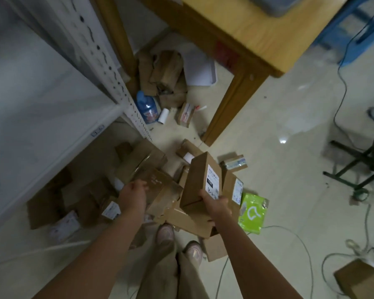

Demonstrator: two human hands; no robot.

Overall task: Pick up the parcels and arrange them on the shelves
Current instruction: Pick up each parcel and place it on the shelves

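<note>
Gripping box [200,180] by near end, your right hand [216,202] curled round it, over pile [151,169] on floor beside shelf [52,104]. Box was plain brown card, oblong, with white label [213,180] on one face. Print was blurred; handwriting began "4-2". Long axis pointed away from you. Your left hand [133,190] was low at pile; grip couldn't be told.

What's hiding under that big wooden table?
Crumpled brown cardboard boxes and a flat white sheet lie on the floor under the wooden table. Something red behind them is too blurred to name. The tabletop covers whatever lies beyond.
</note>
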